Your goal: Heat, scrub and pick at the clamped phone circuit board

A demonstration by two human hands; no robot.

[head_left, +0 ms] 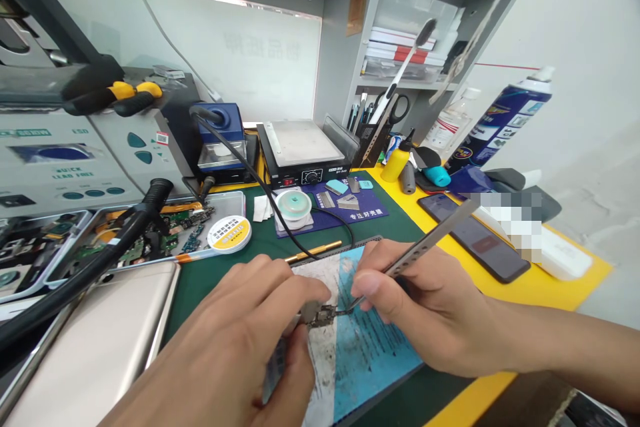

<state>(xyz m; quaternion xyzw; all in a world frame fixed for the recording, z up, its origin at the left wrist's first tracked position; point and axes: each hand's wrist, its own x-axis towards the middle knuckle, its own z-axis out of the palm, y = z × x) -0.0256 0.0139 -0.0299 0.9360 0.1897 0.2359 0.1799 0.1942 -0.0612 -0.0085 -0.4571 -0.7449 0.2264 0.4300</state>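
A small dark circuit board (323, 317) lies on a worn white-and-blue work pad (370, 353). My left hand (255, 327) is closed at the board's left end, thumb and index finger pinching a small greyish piece (309, 311) that is partly hidden. From the right, my right hand (415, 307) holds metal tweezers (425, 240) like a pen. The tips of the tweezers meet the right end of the board. Whether anything is between those tips is too small to tell.
A hot plate (300, 143) stands behind the pad, with a solder wick spool (293, 205) before it. At left are a gold phone shell (100, 347), a black hose (115, 247) and parts trays. A dark phone (475, 237) lies at right.
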